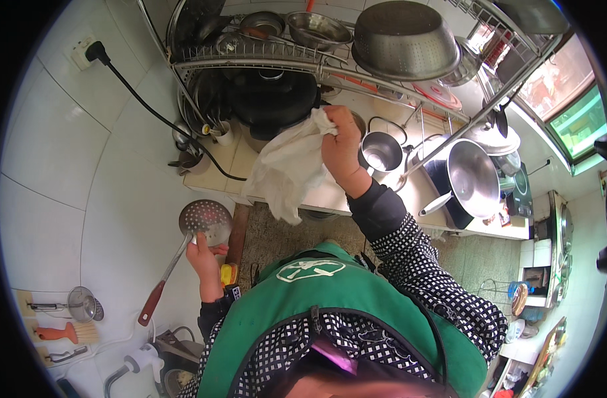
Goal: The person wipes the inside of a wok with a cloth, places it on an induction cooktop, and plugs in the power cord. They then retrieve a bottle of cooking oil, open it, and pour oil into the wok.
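My left hand [205, 259] grips a perforated metal skimmer [204, 219] where its handle meets the bowl. Its brown-tipped handle [151, 303] slants down toward the lower left, close to the tiled wall. Raised in front of me, my right hand [342, 147] pinches a white cloth [291, 164] by one end. The cloth hangs loosely to the left, partly in front of the counter edge and a black-lidded pot [273, 102]. Cloth and skimmer are apart from each other.
A metal dish rack [244, 63] spans the counter [323, 196], bearing a large colander [405, 42]. A small saucepan [381, 151] and a frying pan [472, 179] stand to the right. A black power cord [149, 119] runs from the wall socket. Left, a brush [67, 332] hangs on the wall.
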### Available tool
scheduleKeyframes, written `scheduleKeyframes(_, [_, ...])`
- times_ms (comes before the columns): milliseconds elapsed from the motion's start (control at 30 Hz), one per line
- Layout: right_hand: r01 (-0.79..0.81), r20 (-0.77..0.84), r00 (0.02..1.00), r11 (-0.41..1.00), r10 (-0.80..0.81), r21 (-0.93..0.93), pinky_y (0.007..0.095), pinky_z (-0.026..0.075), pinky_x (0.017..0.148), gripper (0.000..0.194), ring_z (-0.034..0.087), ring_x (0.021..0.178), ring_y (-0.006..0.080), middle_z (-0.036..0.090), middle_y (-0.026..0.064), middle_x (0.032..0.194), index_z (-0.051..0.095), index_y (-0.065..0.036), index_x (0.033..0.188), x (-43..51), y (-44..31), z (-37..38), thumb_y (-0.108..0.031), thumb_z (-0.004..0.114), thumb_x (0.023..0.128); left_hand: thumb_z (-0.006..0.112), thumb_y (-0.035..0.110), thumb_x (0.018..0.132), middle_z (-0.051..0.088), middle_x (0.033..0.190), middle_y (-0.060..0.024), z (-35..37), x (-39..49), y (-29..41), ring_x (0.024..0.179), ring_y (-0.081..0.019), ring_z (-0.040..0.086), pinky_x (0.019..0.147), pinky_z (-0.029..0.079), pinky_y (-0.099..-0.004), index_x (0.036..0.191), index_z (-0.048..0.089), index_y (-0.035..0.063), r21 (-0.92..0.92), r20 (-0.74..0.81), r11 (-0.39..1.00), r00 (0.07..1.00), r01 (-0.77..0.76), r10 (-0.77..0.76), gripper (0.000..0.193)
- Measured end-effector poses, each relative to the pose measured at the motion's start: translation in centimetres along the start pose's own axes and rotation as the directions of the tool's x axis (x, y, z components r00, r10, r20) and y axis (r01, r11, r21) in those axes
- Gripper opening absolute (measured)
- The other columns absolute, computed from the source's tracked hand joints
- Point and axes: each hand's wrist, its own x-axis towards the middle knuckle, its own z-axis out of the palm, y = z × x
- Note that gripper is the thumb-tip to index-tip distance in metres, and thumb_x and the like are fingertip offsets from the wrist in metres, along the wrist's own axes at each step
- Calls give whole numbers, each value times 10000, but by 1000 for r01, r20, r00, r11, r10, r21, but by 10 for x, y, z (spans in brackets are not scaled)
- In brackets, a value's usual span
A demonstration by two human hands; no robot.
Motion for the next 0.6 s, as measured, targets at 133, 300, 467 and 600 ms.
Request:
scheduleKeyframes(133, [99, -37, 994, 993, -102, -60, 342, 448, 738, 354, 521, 855, 362, 514, 160, 922, 506, -6, 879, 9, 23, 3, 143, 421, 569, 459, 218, 933, 561, 645, -127, 2, -6, 2, 449, -234, 583, 386, 454, -283, 817, 443, -28, -4, -28, 1000, 999, 25, -25, 273])
scheduleKeyframes(300, [71, 395, 919, 975, 19, -213, 367, 457, 820, 387, 503, 1000, 376, 478, 182, 1123, 514, -33, 974, -40, 98, 27, 93, 532, 608, 452, 217, 935, 564, 663, -135, 9, -11, 3, 451, -235, 586, 380, 455, -272, 817, 438, -28, 2, -56, 999, 997, 50, -50, 273])
scheduleKeyframes(467, [37, 772, 399, 833, 494, -552, 429, 423, 893, 433, 412, 1167, 366, 379, 183, 1305, 433, -86, 1246, -118, 166, 50, -203, 542, 844, 461, 211, 933, 568, 678, -143, 21, -12, 14, 451, -237, 587, 379, 461, -274, 844, 425, -28, 11, -47, 997, 996, 82, -82, 257])
scheduleKeyframes(600, [51, 887, 48, 886, 459, -461, 460, 447, 840, 440, 484, 1113, 350, 523, 187, 1171, 419, -85, 1263, -131, 214, 66, -215, 502, 851, 474, 198, 930, 552, 625, -147, 42, -8, 29, 429, -237, 580, 358, 454, -277, 826, 398, -19, 96, -38, 995, 999, 38, -35, 252])
